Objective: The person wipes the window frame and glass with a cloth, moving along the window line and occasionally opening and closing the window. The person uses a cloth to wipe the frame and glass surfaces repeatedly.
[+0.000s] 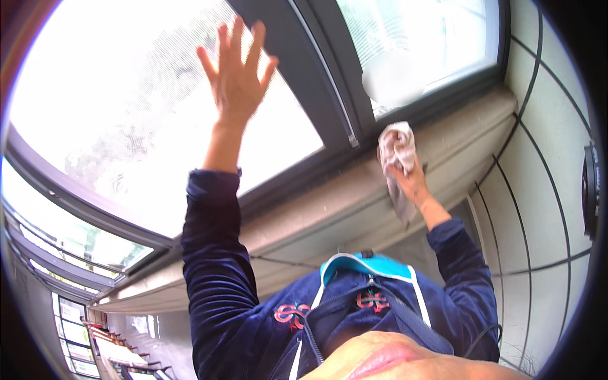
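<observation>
My left hand (238, 78) is raised in front of a large window pane with a fine mesh pattern (156, 109). Its fingers are spread and hold nothing; whether the palm touches the pane cannot be told. In my right hand (412, 184) is a crumpled, pale pinkish cloth (398, 145), part of which hangs down below the fingers. That hand is above the stone window sill (304, 209), close to the lower edge of the dark window frame (323, 164). A second pane (456, 38) lies beyond it to the upper right.
A tiled wall (536, 199) with dark joints rises on the right. Past the dark upright frame post (304, 61), a metal strip (327, 80) runs down to the sill. Tables and chairs (118, 349) stand far off at the lower left. A turquoise apron (351, 261) covers my chest.
</observation>
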`<state>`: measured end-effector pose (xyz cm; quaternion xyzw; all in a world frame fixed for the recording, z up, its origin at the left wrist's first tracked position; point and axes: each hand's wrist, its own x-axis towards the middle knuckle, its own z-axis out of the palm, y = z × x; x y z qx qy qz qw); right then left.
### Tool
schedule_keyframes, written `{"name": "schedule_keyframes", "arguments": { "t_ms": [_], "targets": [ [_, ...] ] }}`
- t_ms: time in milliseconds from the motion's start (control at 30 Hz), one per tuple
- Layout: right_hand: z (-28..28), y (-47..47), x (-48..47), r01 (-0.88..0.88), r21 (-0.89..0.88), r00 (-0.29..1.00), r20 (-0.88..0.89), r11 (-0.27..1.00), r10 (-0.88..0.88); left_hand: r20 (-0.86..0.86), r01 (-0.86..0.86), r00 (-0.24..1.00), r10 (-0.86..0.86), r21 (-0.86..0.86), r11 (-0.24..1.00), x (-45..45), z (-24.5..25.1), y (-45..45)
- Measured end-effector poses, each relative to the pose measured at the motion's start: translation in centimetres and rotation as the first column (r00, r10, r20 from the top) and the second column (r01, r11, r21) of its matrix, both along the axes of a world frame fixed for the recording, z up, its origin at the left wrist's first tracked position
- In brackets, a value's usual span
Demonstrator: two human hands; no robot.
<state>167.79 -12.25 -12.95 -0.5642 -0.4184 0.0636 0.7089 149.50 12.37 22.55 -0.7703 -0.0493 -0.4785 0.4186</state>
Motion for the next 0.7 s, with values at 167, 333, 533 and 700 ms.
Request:
{"name": "schedule_keyframes", "arguments": {
  "t_ms": [167, 333, 533, 700],
  "targets": [
    [-0.2, 0.2, 0.0, 0.008, 0.022, 1.0, 0.005, 1.0, -0.008, -0.045, -0.043, 0.998, 0.037, -0.152, 0.987, -0.7, -0.1, -1.5],
    [-0.4, 0.0, 0.2, -0.017, -0.032, 1.0, -0.005, 0.999, 0.016, 0.056, 0.056, 0.997, -0.051, -0.1, 0.993, 0.5, 0.5, -2.5],
    [-0.4, 0.2, 0.4, -0.035, -0.044, 0.999, -0.006, 0.998, 0.034, -0.056, -0.061, 0.997, 0.057, -0.076, 0.995, 3.1, 2.7, -3.1],
    [-0.4, 0.2, 0.4, -0.023, -0.04, 1.0, 0.015, 0.999, 0.024, -0.122, -0.037, 0.992, 0.036, -0.012, 0.999, 3.9, 5.1, -3.4]
  ]
}}
